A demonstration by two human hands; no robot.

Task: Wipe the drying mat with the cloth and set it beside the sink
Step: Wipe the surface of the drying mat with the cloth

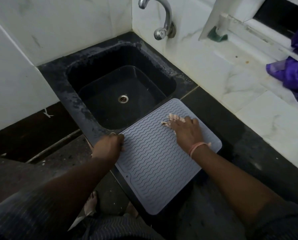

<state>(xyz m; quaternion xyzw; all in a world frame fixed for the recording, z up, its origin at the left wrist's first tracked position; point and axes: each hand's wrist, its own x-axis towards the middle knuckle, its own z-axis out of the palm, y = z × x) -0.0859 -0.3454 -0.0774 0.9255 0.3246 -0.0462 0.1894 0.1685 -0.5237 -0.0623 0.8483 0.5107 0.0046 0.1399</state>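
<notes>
A grey drying mat (pixel 159 163) with wavy ridges lies on the dark counter, its far corner over the front right rim of the black sink (pixel 110 94) and its near corner past the counter's front edge. My left hand (pixel 110 144) grips the mat's left edge. My right hand (pixel 186 129) presses a pale pink cloth (pixel 175 118) flat on the mat's upper right part; most of the cloth is hidden under the palm.
A chrome tap (pixel 163 19) sticks out of the white tiled wall above the sink. A green sponge (pixel 217 36) sits on the window ledge. Purple fabric (pixel 293 77) hangs at the right. Dark counter (pixel 248 135) extends right of the mat.
</notes>
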